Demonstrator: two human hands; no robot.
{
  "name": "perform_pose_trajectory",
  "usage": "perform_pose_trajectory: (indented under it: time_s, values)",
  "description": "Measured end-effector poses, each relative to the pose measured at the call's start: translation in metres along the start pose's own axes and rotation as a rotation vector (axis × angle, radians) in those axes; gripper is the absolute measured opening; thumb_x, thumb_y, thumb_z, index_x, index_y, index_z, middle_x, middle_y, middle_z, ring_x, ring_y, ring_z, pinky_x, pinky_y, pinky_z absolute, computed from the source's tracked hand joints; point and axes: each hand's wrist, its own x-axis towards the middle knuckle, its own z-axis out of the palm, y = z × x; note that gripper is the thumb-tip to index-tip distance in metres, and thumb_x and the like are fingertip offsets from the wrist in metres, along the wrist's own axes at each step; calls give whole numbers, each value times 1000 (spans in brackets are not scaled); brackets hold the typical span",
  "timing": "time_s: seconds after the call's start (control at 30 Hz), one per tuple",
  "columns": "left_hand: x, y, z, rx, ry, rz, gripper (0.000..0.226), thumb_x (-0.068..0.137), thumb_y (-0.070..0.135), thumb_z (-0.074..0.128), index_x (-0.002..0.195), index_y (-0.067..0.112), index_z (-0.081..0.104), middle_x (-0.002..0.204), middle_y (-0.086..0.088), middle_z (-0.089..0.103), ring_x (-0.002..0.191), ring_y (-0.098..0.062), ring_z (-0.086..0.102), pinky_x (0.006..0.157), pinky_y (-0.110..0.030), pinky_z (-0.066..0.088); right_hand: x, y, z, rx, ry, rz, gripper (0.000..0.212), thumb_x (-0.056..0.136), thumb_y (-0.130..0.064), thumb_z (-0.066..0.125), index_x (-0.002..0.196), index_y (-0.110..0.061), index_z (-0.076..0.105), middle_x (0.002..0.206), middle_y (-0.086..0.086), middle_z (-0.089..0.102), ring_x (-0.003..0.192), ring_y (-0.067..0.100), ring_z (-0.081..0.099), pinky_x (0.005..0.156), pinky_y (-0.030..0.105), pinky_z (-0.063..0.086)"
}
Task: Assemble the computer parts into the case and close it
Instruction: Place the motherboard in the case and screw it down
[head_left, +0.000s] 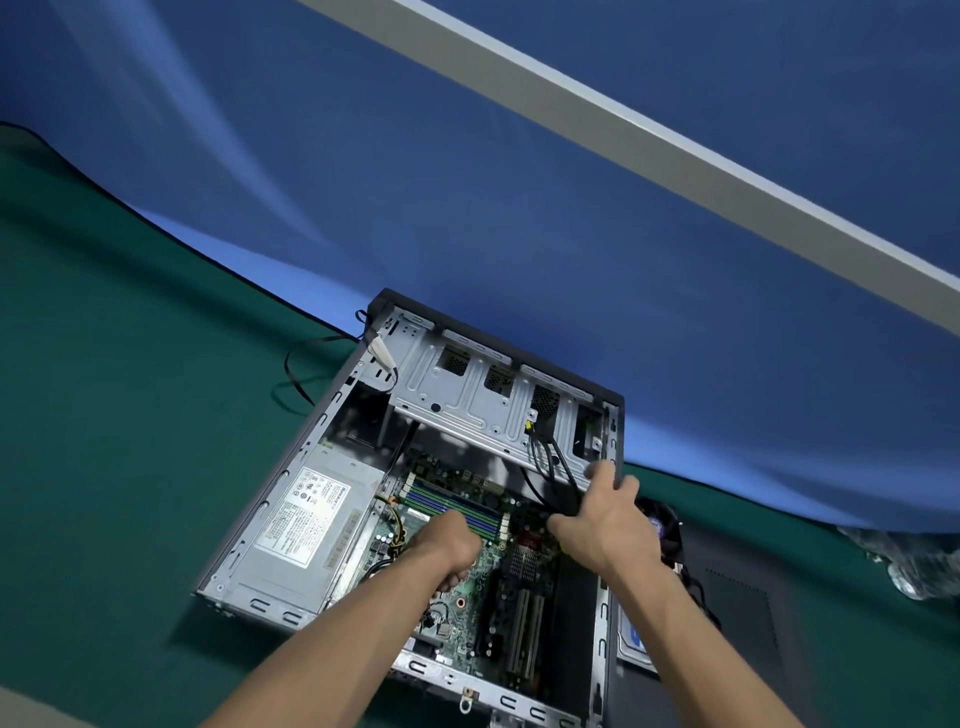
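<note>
The open computer case (260, 499) lies on its side on a green mat. Inside are the motherboard (519, 597), its RAM slots (447, 501) and a silver power supply (306, 525). The metal drive cage (467, 395) is tilted up at the far end, with black cables (550, 462) hanging from it. My left hand (449, 545) is over the middle of the motherboard with its fingers curled downward; whatever is beneath them is hidden. My right hand (608, 514) grips the drive cage's near right corner, thumb stretched out beside the cables.
To the right of the case lie a dark side panel (737, 623), a hard drive (631, 639) and a cooler fan (662, 525). Clear plastic wrap (914, 566) is at the far right. A black cable loop (293, 374) trails out on the left. A blue cloth hangs behind.
</note>
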Motion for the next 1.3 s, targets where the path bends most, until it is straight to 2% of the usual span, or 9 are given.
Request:
perform_pose_trajectory:
  time_s: [0.17, 0.3, 0.47, 0.57, 0.7, 0.87, 1.0, 1.17, 1.3]
  values:
    - [2, 0, 0, -9, -3, -8, 19, 95, 10, 42, 84, 2, 56, 61, -6, 54, 41, -14, 44, 42, -24, 39, -3, -2, 10, -164, 124, -49, 31, 100, -29, 40, 121, -7, 41, 116, 15, 60, 96, 32, 63, 66, 31, 39]
    - [2, 1, 1, 7, 4, -6, 23, 96, 10, 42, 79, 3, 55, 60, -5, 54, 40, -14, 44, 42, -24, 39, -1, -1, 4, -93, 26, -52, 42, 95, -29, 51, 130, -13, 33, 126, 14, 47, 86, 30, 57, 64, 32, 38]
    - [3, -1, 2, 4, -1, -20, 21, 96, 11, 42, 82, 3, 56, 61, -6, 55, 39, -13, 43, 39, -22, 37, 0, 6, 5, -251, 110, 24, 37, 102, -28, 33, 125, -2, 47, 110, 11, 66, 95, 28, 65, 66, 29, 39]
    - [3, 0, 2, 22, 7, -15, 24, 96, 12, 42, 77, 4, 55, 62, -6, 56, 39, -13, 44, 39, -22, 38, 2, 8, 0, -77, 7, 66, 52, 97, -38, 44, 136, -6, 29, 126, 17, 52, 98, 32, 57, 70, 34, 38]
    - [4, 1, 2, 20, -4, -10, 24, 97, 14, 43, 78, 4, 55, 68, -9, 58, 42, -15, 45, 42, -23, 39, -3, 7, 5, -220, 72, 23, 32, 100, -19, 35, 125, -3, 45, 114, 14, 63, 99, 32, 62, 66, 31, 40]
    - [2, 1, 2, 20, 1, -6, 24, 96, 12, 42, 77, 5, 54, 65, -8, 57, 40, -15, 44, 41, -22, 38, -2, 7, 1, -38, -47, 27, 41, 94, -27, 52, 127, -12, 34, 124, 14, 47, 88, 30, 53, 69, 36, 44]
    - [1, 1, 2, 17, -8, -9, 22, 96, 12, 42, 79, 4, 53, 64, -7, 56, 39, -14, 44, 38, -21, 36, -5, 9, 5, -121, 82, 16, 33, 102, -28, 35, 121, -5, 48, 112, 16, 64, 97, 33, 62, 69, 31, 42]
    - [0, 1, 1, 35, 13, -3, 24, 95, 12, 41, 79, 3, 56, 63, -7, 58, 39, -15, 44, 40, -22, 38, -2, 8, -4, 112, -173, 5, 29, 93, -13, 50, 119, -12, 38, 121, 15, 45, 84, 30, 61, 66, 34, 56]
    - [-1, 0, 0, 31, 12, -14, 23, 95, 12, 43, 78, 4, 55, 59, -5, 56, 36, -13, 43, 36, -20, 36, -5, 10, -1, -131, 25, 6, 35, 102, -29, 36, 118, -3, 52, 109, 16, 64, 95, 33, 65, 71, 33, 50]
